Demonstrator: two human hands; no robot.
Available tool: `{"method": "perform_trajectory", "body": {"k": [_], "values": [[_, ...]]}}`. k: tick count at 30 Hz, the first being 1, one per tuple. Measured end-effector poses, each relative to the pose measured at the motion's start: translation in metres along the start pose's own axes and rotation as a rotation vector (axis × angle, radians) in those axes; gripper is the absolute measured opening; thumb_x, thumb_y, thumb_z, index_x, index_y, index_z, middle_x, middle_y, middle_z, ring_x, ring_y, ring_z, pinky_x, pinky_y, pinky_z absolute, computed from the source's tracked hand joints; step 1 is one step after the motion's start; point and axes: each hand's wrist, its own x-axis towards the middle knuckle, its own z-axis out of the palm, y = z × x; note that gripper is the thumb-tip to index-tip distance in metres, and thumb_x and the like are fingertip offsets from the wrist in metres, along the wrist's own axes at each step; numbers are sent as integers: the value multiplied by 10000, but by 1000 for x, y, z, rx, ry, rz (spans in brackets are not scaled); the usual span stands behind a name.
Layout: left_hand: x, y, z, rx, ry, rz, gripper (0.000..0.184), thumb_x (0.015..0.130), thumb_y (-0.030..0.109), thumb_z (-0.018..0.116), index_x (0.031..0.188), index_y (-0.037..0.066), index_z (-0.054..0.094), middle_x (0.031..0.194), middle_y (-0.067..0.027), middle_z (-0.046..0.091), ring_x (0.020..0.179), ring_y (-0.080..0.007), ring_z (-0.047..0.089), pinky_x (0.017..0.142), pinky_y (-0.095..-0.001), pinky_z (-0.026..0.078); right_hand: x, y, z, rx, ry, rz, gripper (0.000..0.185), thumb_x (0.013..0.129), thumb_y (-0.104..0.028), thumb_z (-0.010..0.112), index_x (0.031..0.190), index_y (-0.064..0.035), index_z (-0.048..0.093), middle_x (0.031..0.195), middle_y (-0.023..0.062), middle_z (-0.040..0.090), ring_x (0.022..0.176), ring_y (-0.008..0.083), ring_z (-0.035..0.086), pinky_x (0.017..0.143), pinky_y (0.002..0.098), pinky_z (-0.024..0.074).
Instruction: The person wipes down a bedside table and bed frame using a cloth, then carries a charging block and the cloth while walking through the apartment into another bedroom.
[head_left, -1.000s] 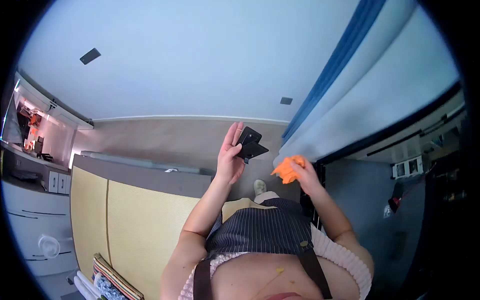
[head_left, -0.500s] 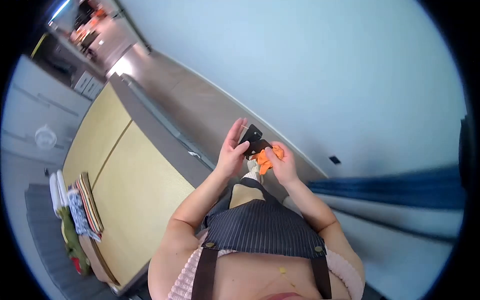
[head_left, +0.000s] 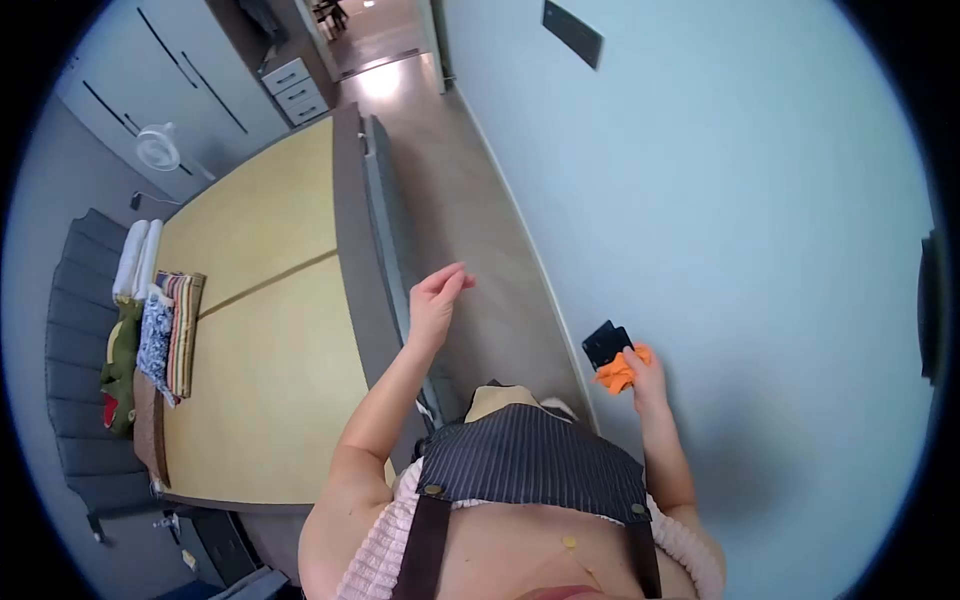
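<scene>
My right hand point(head_left: 648, 382), out by the wall on the right, is closed round an orange cloth point(head_left: 616, 375) together with black flat pieces point(head_left: 605, 345). These overlap and look like a phone or its case; I cannot tell which. Above the floor strip beside the bed, my left hand point(head_left: 434, 308) is raised with its fingers bent and pressed together. Whether something small sits between those fingertips is too fine to make out. A dark striped apron point(head_left: 530, 455) covers my front.
A bed with a yellow mat point(head_left: 270, 370) stands to the left, with a green plush toy point(head_left: 121, 350) and a striped pillow point(head_left: 182, 330) at its headboard. A white fan point(head_left: 158, 148) stands beyond it. The pale wall point(head_left: 760, 250) closes off the right side.
My hands were together at the black pieces and cloth. Now the right hand has carried them right, towards the wall, and the left has come away to the left. The view has turned.
</scene>
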Motion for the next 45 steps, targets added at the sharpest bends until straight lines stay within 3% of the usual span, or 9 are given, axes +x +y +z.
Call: {"method": "perform_trajectory", "body": {"k": [9, 12, 15, 18, 20, 25, 35, 40, 45], "values": [[335, -27, -143, 485, 415, 85, 296, 886, 201, 630, 1084, -15, 671, 933, -38, 673, 782, -104, 577, 716, -255, 469, 302, -83, 163, 53, -192, 67, 239, 879, -162, 658, 1055, -23, 574, 901, 49, 623, 807, 138, 596, 728, 283, 488], [335, -59, -260, 456, 752, -99, 375, 884, 294, 619, 1106, -4, 661, 684, 36, 565, 631, -59, 492, 575, -235, 399, 406, -125, 250, 19, -245, 129, 253, 882, -167, 656, 1059, -14, 559, 936, 64, 618, 836, 155, 602, 756, 298, 496], [249, -112, -355, 236, 1044, -278, 367, 894, 217, 625, 1202, 28, 558, 883, -1, 581, 722, -76, 503, 597, -236, 433, 513, -157, 361, -3, -369, 135, 245, 883, -167, 653, 1051, -16, 557, 938, 56, 616, 847, 151, 599, 754, 295, 495], [145, -121, -344, 242, 1422, -451, 308, 873, 119, 592, 1149, -13, 552, 1006, -92, 600, 823, -162, 567, 723, -321, 501, 592, -199, 484, -19, -512, 97, 245, 883, -170, 654, 1051, -20, 559, 936, 51, 617, 851, 147, 597, 754, 297, 494], [118, -124, -323, 71, 1663, -229, 271, 899, 254, 543, 989, 6, 609, 736, -60, 555, 583, -159, 493, 526, -291, 436, 651, -217, 564, -57, -590, 71, 248, 888, -162, 645, 1071, -30, 542, 942, 54, 612, 858, 151, 597, 755, 299, 495], [275, -133, -345, -75, 2100, -417, 170, 857, 165, 542, 954, 40, 606, 736, -37, 538, 590, -142, 484, 501, -285, 422, 793, -251, 729, -123, -656, 107, 248, 877, -172, 660, 1047, -22, 559, 928, 59, 615, 862, 149, 598, 765, 301, 488], [1193, 13, -484, 510, 559, -19, 230, 855, 212, 669, 957, 7, 684, 824, -32, 655, 780, -103, 579, 707, -258, 466, 1098, -338, 874, -98, -367, 62, 197, 898, -173, 624, 1022, -41, 546, 906, 58, 609, 801, 168, 616, 705, 319, 509], [1431, 117, -483, 533, 508, 39, 186, 835, 161, 674, 927, -1, 677, 778, -39, 670, 717, -93, 576, 669, -243, 473, 1288, -379, 994, -126, -429, 57, 157, 893, -147, 616, 982, -30, 561, 860, 56, 615, 768, 159, 612, 693, 310, 505], [1417, 56, -616, 815, 867, -316, 208, 806, 233, 690, 840, 30, 659, 747, -34, 655, 704, -120, 582, 667, -292, 487, 1413, -468, 1226, -101, -561, 133, 182, 894, -154, 625, 1002, -15, 577, 874, 56, 635, 781, 152, 612, 703, 300, 502]]}}
